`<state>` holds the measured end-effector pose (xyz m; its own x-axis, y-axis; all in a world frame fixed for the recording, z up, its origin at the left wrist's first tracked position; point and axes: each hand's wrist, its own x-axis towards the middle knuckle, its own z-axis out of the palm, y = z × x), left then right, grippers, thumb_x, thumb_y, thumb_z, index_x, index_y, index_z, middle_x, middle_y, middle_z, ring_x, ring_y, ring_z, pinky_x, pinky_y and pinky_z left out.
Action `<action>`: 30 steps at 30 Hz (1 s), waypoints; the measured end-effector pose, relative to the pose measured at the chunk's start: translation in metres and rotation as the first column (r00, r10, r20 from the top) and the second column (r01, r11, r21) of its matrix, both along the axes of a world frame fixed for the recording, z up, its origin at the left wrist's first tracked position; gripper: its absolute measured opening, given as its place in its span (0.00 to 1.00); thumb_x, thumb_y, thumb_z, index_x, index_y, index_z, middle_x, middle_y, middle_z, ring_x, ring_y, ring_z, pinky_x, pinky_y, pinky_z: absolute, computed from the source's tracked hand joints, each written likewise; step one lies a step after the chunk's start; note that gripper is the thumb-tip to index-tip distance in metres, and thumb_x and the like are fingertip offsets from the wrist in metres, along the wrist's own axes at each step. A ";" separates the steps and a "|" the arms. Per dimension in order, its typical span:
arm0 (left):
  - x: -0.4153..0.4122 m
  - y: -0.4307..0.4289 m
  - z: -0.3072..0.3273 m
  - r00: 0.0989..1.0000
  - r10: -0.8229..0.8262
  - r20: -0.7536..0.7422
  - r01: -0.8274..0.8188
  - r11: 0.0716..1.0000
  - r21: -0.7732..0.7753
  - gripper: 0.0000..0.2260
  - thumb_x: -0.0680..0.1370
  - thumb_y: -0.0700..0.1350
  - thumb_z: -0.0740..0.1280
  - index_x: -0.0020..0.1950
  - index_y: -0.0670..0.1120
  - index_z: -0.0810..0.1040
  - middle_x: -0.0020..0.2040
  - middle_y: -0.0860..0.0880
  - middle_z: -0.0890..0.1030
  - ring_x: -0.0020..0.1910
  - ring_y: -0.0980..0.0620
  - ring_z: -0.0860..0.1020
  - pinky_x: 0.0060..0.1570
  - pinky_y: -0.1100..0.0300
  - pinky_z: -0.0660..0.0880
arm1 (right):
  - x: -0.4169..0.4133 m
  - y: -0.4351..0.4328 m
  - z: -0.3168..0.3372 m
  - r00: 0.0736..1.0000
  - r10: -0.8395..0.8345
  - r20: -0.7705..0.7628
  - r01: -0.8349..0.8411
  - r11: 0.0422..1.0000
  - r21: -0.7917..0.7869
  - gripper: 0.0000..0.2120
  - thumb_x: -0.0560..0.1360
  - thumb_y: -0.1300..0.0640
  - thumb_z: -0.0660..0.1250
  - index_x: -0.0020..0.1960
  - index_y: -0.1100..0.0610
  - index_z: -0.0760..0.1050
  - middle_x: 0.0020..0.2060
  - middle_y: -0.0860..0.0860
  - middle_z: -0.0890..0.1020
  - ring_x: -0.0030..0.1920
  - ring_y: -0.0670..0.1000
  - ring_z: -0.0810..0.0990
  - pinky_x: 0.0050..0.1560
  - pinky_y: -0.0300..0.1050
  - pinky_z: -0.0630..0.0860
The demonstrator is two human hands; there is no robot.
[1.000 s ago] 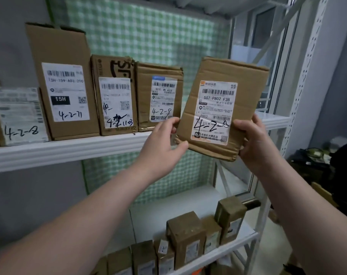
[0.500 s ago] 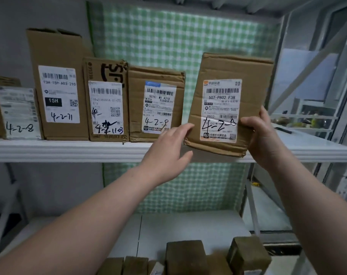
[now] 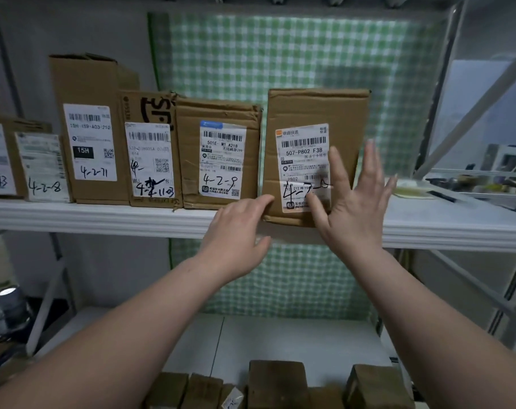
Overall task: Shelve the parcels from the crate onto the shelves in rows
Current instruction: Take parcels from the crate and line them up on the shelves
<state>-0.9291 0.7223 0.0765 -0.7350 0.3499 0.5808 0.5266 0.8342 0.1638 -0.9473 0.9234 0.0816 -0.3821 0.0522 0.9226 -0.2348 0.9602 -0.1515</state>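
The parcel (image 3: pixel 313 113) stood label-out ending the shelf (image 3: pixel 103 216) row; left hand (image 3: pixel 236 234), fingers straight, steadied its corner; right hand (image 3: pixel 351 208) hovered spread, seemingly guarding.

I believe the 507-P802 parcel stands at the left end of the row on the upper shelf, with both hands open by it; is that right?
Not quite: the head view shows the parcel at the right end of the row on the upper shelf; the rest is right.

Parcel (image 3: pixel 311 112) stands upright on the shelf (image 3: pixel 97 217); left hand (image 3: pixel 236 233) touches its corner, right hand (image 3: pixel 354 208) spread.
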 end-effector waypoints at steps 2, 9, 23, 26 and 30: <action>-0.003 0.000 -0.002 0.999 0.051 -0.012 -0.051 0.999 -0.019 0.30 0.76 0.51 0.64 0.75 0.54 0.56 0.70 0.49 0.68 0.69 0.47 0.65 0.70 0.47 0.60 | -0.004 -0.003 -0.001 0.999 -0.031 0.016 0.030 0.998 0.062 0.36 0.73 0.36 0.60 0.78 0.43 0.54 0.78 0.61 0.49 0.77 0.64 0.49 0.70 0.72 0.46; -0.011 0.000 -0.006 0.987 0.146 0.069 -0.137 0.983 -0.123 0.33 0.77 0.53 0.63 0.77 0.56 0.50 0.76 0.49 0.58 0.75 0.48 0.55 0.73 0.41 0.52 | -0.014 -0.005 0.002 0.966 0.052 0.253 -0.028 0.995 -0.098 0.48 0.70 0.32 0.65 0.78 0.41 0.38 0.78 0.61 0.40 0.75 0.66 0.55 0.72 0.67 0.56; -0.021 -0.001 -0.009 0.980 0.124 0.154 -0.090 0.974 -0.206 0.35 0.77 0.54 0.63 0.78 0.52 0.47 0.79 0.52 0.51 0.77 0.52 0.49 0.73 0.41 0.43 | -0.037 -0.001 0.010 0.874 0.274 0.402 -0.187 0.952 -0.242 0.51 0.72 0.42 0.69 0.77 0.39 0.33 0.75 0.62 0.55 0.67 0.64 0.71 0.64 0.57 0.70; -0.020 -0.004 -0.007 0.981 0.121 0.152 -0.088 0.974 -0.208 0.34 0.77 0.53 0.63 0.78 0.52 0.48 0.78 0.53 0.53 0.77 0.52 0.50 0.73 0.41 0.44 | -0.041 -0.005 0.007 0.878 0.271 0.394 -0.180 0.951 -0.251 0.49 0.73 0.42 0.69 0.77 0.39 0.35 0.75 0.62 0.55 0.70 0.64 0.68 0.65 0.58 0.69; -0.012 -0.011 -0.009 0.984 0.098 0.147 -0.077 0.987 -0.145 0.30 0.77 0.51 0.64 0.77 0.51 0.55 0.76 0.51 0.58 0.75 0.50 0.55 0.74 0.41 0.46 | -0.034 -0.015 0.001 0.921 0.205 0.330 -0.114 0.955 -0.275 0.44 0.72 0.42 0.70 0.79 0.44 0.48 0.77 0.61 0.51 0.75 0.62 0.55 0.71 0.58 0.60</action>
